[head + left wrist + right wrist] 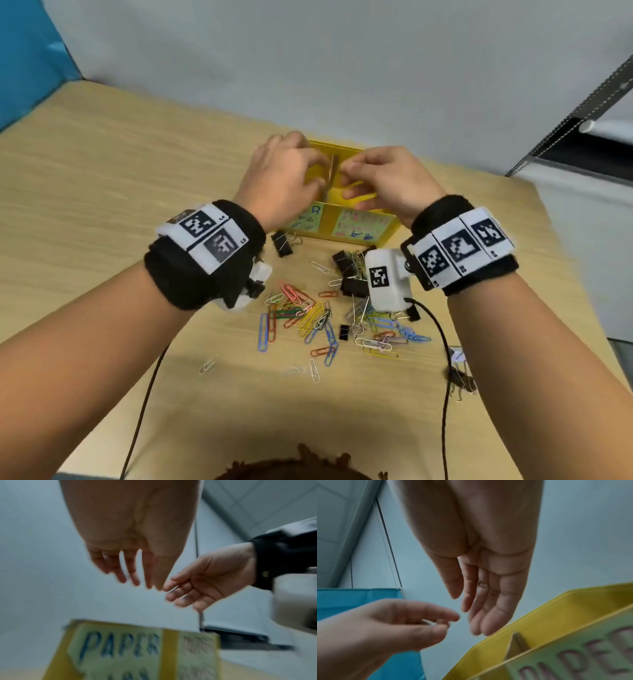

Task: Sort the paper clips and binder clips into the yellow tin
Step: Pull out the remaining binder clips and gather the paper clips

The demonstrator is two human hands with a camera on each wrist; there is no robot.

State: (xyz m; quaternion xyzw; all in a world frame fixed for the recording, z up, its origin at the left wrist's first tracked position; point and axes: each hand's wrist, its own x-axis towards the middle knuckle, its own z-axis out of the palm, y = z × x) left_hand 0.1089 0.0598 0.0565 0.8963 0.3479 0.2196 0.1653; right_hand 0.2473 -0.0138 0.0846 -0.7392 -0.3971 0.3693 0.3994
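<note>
Paper clips [301, 315] lie unsorted at frame centre while left hand [281, 178] and right hand [383, 181], grips indeterminate, hover over the yellow tin [383, 229]; next: release into a compartment.

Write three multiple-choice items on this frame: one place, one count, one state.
1. Where do the loose coloured wire paper clips lie?
A in the tin
B on the wooden table, nearer the person than the tin
C on the floor

2. How many green paper labels are on the front of the yellow tin?
A one
B two
C four

3. The yellow tin is:
A lidded
B open-topped
C tipped over

Key: B, the pile lies on the table in front of the tin. B, two labels sit side by side. B, its inside and divider show below the left hand and right hand.
</note>
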